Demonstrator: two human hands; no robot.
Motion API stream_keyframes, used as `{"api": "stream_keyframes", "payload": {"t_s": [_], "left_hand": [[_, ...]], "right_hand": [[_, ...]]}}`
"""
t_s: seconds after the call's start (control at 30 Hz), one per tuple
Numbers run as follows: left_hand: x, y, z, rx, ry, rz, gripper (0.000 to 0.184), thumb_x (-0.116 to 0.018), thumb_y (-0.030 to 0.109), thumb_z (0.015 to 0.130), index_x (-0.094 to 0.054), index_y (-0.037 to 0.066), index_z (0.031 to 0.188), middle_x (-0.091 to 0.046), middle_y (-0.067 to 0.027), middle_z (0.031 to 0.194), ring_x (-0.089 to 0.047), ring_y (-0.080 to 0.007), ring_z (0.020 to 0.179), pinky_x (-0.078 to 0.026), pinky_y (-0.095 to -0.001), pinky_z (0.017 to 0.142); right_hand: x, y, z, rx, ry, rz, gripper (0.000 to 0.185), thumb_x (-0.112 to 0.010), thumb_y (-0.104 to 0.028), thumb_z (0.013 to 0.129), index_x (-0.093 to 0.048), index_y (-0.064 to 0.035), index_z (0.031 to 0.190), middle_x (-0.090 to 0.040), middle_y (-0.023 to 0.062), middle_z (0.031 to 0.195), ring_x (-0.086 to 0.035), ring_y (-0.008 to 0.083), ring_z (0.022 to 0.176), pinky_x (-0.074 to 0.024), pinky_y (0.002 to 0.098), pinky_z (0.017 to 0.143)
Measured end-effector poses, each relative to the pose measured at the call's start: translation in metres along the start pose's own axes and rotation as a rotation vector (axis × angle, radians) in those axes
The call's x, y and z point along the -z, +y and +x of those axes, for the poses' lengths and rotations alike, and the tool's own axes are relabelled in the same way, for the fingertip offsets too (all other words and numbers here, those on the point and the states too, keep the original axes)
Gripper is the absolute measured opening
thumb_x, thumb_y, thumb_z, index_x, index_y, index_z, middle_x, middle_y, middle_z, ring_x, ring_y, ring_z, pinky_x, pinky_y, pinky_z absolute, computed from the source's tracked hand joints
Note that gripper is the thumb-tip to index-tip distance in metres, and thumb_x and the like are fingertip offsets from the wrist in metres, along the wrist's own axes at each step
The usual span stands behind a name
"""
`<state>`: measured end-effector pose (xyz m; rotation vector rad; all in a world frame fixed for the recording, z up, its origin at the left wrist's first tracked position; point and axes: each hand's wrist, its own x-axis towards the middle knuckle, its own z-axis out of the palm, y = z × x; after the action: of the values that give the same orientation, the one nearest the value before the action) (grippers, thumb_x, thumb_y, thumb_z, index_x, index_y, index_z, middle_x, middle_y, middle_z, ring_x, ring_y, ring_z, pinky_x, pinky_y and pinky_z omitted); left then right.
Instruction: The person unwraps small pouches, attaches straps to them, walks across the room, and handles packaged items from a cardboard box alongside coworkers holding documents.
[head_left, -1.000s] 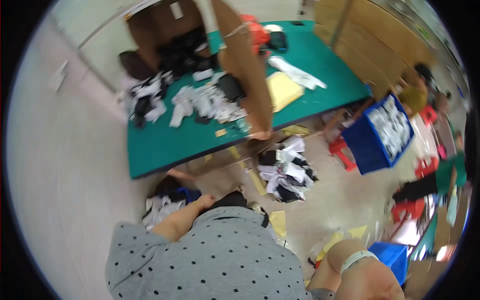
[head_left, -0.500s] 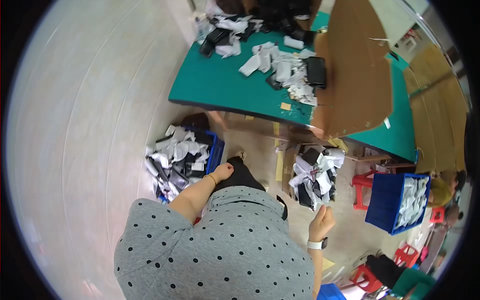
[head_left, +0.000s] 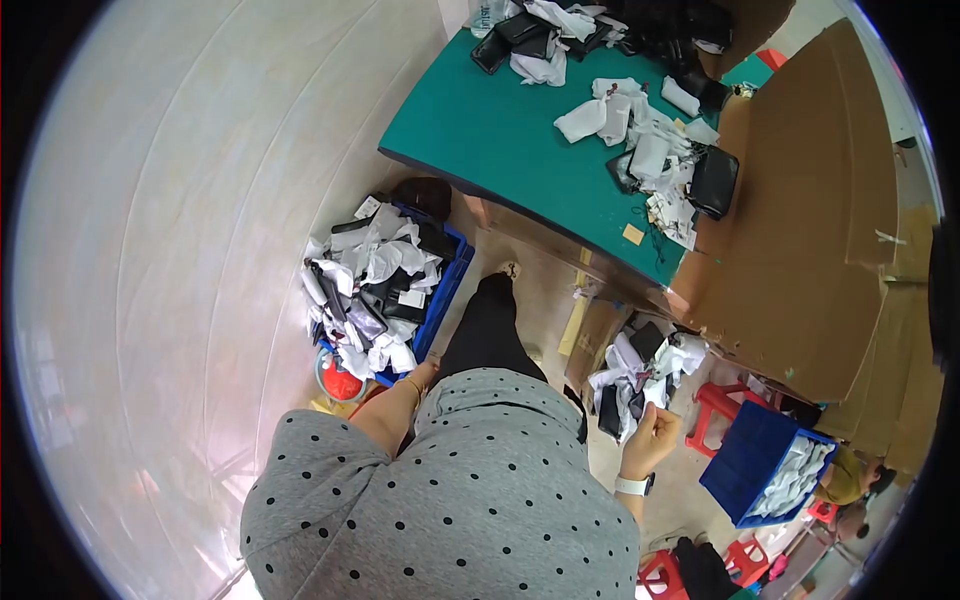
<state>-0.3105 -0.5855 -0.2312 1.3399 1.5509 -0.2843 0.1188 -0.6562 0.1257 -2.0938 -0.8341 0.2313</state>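
My left hand (head_left: 426,372) hangs low beside my black trousers, close to the near corner of a blue crate (head_left: 447,290) heaped with white-wrapped and black items (head_left: 375,285). Its fingers are too small and partly hidden to read. My right hand (head_left: 655,432), with a white-banded watch at the wrist, is raised at my other side with its fingers curled. Whether anything is between them I cannot make out. Just beyond it stands an open cardboard box (head_left: 597,345) full of white, black and pale purple wrapped pieces (head_left: 640,370).
A green table (head_left: 480,130) bears wrapped pieces, black cases (head_left: 714,182) and a large open carton (head_left: 800,220). To the right are a red stool (head_left: 715,415), a tilted blue bin (head_left: 745,460) of white packets and another person (head_left: 845,477). A red object (head_left: 342,380) sits below the crate.
The view has swung right and then closer to the crate, now shown more fully. My right hand has come up from the lower edge and curled. My left hand has moved to the crate's near corner.
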Motion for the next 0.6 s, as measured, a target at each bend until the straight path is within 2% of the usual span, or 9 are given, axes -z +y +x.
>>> {"api": "stream_keyframes", "payload": {"t_s": [0.1, 0.2, 0.23, 0.33, 0.4, 0.43, 0.5, 0.53, 0.6], "left_hand": [[-0.017, -0.06, 0.044, -0.011, 0.002, -0.153, 0.029, -0.045, 0.024, 0.088, -0.066, 0.006, 0.099, -0.064, -0.023, 0.102, -0.061, -0.0399, 0.098, -0.048, -0.0446, 0.084], [0.002, -0.063, 0.129, -0.06, -0.043, -0.259, 0.025, -0.046, 0.02, 0.089, -0.066, 0.008, 0.098, -0.065, -0.0225, 0.101, -0.062, -0.039, 0.096, -0.048, -0.0448, 0.083], [0.056, -0.001, 0.106, -0.182, -0.056, 0.115, 0.026, -0.046, 0.024, 0.088, -0.065, 0.007, 0.095, -0.065, -0.0225, 0.099, -0.061, -0.0403, 0.096, -0.048, -0.0449, 0.083], [0.134, 0.079, 0.136, -0.217, -0.151, 0.262, 0.035, -0.045, 0.034, 0.088, -0.064, 0.006, 0.094, -0.064, -0.0248, 0.097, -0.06, -0.0422, 0.095, -0.048, -0.0445, 0.083], [0.18, 0.164, 0.127, -0.19, 0.008, 0.309, 0.036, -0.045, 0.035, 0.089, -0.064, 0.005, 0.094, -0.064, -0.025, 0.094, -0.063, -0.0381, 0.092, -0.049, -0.0412, 0.081], [0.204, 0.209, 0.12, -0.104, -0.088, 0.181, 0.033, -0.049, 0.033, 0.088, -0.065, 0.005, 0.096, -0.066, -0.021, 0.093, -0.065, -0.032, 0.088, -0.05, -0.0383, 0.077], [0.187, 0.158, 0.211, -0.262, -0.024, -0.081, 0.03, -0.054, 0.03, 0.087, -0.065, 0.004, 0.096, -0.068, -0.0163, 0.09, -0.066, -0.0271, 0.081, -0.051, -0.0377, 0.072], [0.199, 0.184, 0.208, -0.291, -0.027, -0.078, 0.026, -0.057, 0.024, 0.087, -0.064, 0.003, 0.1, -0.068, -0.0101, 0.087, -0.064, -0.0228, 0.075, -0.052, -0.0355, 0.067], [0.216, 0.237, 0.193, -0.236, -0.123, -0.187, 0.025, -0.056, 0.022, 0.089, -0.063, 0.003, 0.103, -0.066, -0.0082, 0.086, -0.063, -0.0193, 0.074, -0.052, -0.0328, 0.067]], "right_hand": [[-0.009, 0.037, 0.007, 0.009, -0.107, 0.016, 0.014, -0.056, -0.007, 0.091, -0.057, 0.0002, 0.078, -0.055, 0.0062, 0.063, -0.046, 0.0136, 0.052, -0.0367, 0.0291, 0.051], [-0.038, -0.025, 0.038, 0.024, 0.001, -0.064, 0.016, -0.053, -0.007, 0.092, -0.057, 0.0008, 0.078, -0.056, 0.0088, 0.065, -0.052, 0.0161, 0.055, -0.0414, 0.03, 0.053], [-0.05, -0.035, 0.045, -0.025, 0.042, -0.067, 0.015, -0.054, -0.007, 0.091, -0.058, 0.0007, 0.079, -0.057, 0.0081, 0.065, -0.054, 0.015, 0.057, -0.0427, 0.0289, 0.054], [-0.079, -0.051, 0.07, -0.192, 0.137, 0.044, 0.012, -0.059, -0.008, 0.09, -0.058, -0.0004, 0.081, -0.058, 0.0052, 0.066, -0.054, 0.0109, 0.059, -0.0435, 0.0251, 0.056], [-0.087, -0.066, 0.086, -0.222, 0.088, -0.019, 0.014, -0.059, -0.007, 0.09, -0.057, 0.0002, 0.078, -0.057, 0.0061, 0.063, -0.053, 0.0133, 0.059, -0.0429, 0.0257, 0.056], [-0.091, -0.065, 0.091, -0.247, 0.126, -0.024, 0.014, -0.059, -0.007, 0.09, -0.057, 0.0002, 0.078, -0.057, 0.0061, 0.063, -0.053, 0.0133, 0.059, -0.0429, 0.0257, 0.056], [-0.098, -0.057, 0.098, -0.083, 0.083, -0.157, 0.015, -0.058, -0.006, 0.089, -0.055, 0.0021, 0.076, -0.055, 0.0091, 0.061, -0.054, 0.019, 0.059, -0.0432, 0.0282, 0.058], [-0.103, -0.064, 0.104, -0.112, 0.106, -0.11, 0.014, -0.057, -0.005, 0.088, -0.056, 0.0031, 0.077, -0.056, 0.0123, 0.065, -0.055, 0.0244, 0.06, -0.0441, 0.0308, 0.06], [-0.119, -0.071, 0.113, -0.168, 0.244, -0.057, 0.009, -0.058, -0.004, 0.088, -0.058, 0.0023, 0.081, -0.058, 0.0115, 0.069, -0.056, 0.0207, 0.061, -0.0454, 0.0297, 0.061]]}}
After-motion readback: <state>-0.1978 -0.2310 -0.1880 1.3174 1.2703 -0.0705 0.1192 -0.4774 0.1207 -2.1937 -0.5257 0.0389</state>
